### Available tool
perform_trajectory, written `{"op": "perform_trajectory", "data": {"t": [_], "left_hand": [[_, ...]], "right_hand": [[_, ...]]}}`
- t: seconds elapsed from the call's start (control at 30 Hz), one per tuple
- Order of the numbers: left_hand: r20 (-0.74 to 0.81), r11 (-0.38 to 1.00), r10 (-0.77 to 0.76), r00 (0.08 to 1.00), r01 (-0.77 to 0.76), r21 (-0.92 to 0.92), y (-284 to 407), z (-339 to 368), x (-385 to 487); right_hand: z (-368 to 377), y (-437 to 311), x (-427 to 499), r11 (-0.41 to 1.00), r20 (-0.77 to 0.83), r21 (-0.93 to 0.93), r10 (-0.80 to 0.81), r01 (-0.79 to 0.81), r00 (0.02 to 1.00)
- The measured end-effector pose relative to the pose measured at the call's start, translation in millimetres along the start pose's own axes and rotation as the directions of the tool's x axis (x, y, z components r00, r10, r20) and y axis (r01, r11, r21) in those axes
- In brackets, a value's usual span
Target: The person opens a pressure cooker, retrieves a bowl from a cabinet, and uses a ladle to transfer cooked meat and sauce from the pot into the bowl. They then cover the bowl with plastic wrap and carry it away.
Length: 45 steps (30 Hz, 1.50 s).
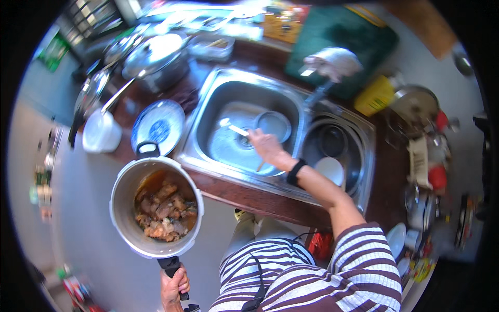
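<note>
My left hand [175, 286] grips the black handle of a metal pressure cooker pot [117, 202]. Pieces of meat in brown sauce [167, 212] lie in the pot, which has no lid on it. Over the left basin [218, 150] of a steel double sink, my right hand [269, 146] has its fingers on a slim, light-coloured utensil [237, 130]; blur hides what kind it is. Beside that hand, a round metal dish [277, 124] rests in the basin. A thin brown stick-like thing [260, 166] shows below the hand.
A blue-and-white plate [159, 126], a white container [101, 132] and a lidded pot [156, 62] stand left of the sink. The right basin holds a large metal bowl and a white bowl [330, 171]. A cloth [333, 62] hangs over the faucet. The dark counter's edge [249, 199] runs before me.
</note>
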<state>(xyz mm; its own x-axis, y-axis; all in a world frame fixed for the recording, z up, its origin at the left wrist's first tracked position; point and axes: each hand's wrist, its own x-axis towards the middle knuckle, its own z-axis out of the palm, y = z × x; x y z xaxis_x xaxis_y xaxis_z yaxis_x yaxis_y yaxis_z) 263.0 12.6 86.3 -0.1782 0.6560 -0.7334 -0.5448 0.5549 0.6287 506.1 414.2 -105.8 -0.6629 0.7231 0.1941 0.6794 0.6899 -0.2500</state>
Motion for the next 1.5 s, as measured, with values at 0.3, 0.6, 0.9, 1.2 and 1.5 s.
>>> {"op": "perform_trajectory", "data": {"t": [0.3,0.6,0.9,1.2,1.5], "left_hand": [[0.178,0.925,0.052,0.983,-0.114,0.362,37.8,-30.5,4.5],[0.437,0.718,-0.226,0.87,-0.154,0.679,86.1,81.8,-21.6],[0.631,0.516,-0.453,0.63,-0.392,0.762,-26.5,247.8,-38.9],[0.665,0.476,-0.521,0.536,-0.463,0.747,-142.0,376.4,-68.5],[0.676,0.39,-0.501,0.541,-0.556,0.734,-160.7,422.8,-66.3]], "right_hand": [[-76.2,-99.6,-68.1,-0.007,0.505,0.832,0.425,-0.555,0.751],[-312.8,-179.1,-279.9,-0.202,0.319,0.947,0.544,-0.248,0.776],[-363.5,-179.9,-443.0,0.591,-0.192,0.225,0.806,-0.775,0.559],[-377.3,-78.1,-558.1,0.575,-0.284,-0.145,0.755,-0.805,0.591],[-346.2,-22.6,-589.4,0.645,-0.223,-0.02,0.742,-0.764,0.632]]}}
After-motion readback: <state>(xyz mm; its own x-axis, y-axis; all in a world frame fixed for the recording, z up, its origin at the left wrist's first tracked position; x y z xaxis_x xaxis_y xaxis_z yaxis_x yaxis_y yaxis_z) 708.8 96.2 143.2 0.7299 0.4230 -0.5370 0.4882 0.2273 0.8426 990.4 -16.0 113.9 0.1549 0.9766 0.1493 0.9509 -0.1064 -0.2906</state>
